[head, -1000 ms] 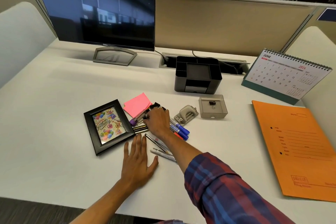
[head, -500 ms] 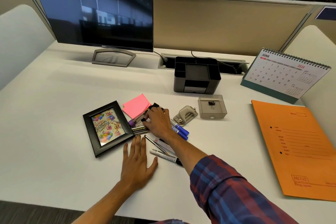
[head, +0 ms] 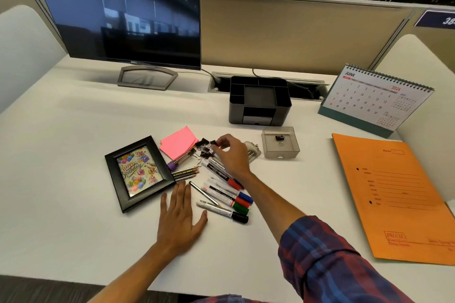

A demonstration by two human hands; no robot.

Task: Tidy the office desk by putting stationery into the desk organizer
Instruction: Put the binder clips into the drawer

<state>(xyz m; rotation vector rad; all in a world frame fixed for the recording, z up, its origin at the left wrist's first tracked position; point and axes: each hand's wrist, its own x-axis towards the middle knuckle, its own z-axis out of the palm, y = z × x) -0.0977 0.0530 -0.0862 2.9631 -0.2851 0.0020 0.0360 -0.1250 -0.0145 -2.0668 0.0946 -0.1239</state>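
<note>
Near the middle of the white desk [head: 73, 130], the right hand [head: 232, 155] is hovering over a small heap of black binder clips [head: 205, 149], fingertips curled and pinching one binder clip [head: 213, 142] at the top of the heap (grip partly hidden by the fingers). The left hand [head: 178, 216] is lying flat on the desk, palm down, fingers spread, fingertips just beside the lower corner of a black picture frame [head: 138, 173] showing a birthday card. Pink sticky notes [head: 177, 142] are sitting just behind the clips, and a purple-capped pen [head: 178, 161] and several pencils [head: 186, 172] are lying between the notes and the frame. Whiteboard markers [head: 227, 198] with red, blue, green and black caps are lying in a loose fan under the right forearm, touching one another. A metal hole punch [head: 253, 152] is showing partly behind the right hand. A clear drawer tray [head: 270, 152] is sitting just right of it, holding one binder clip apart from the heap. The black desk organizer [head: 259, 102], the task's target, is standing behind the tray, its visible compartments holding nothing I can make out. A Dell monitor [head: 123, 12] is standing at back left, a June desk calendar [head: 374, 98] at back right, and an orange file folder [head: 394, 197] is lying flat at the right edge.
</note>
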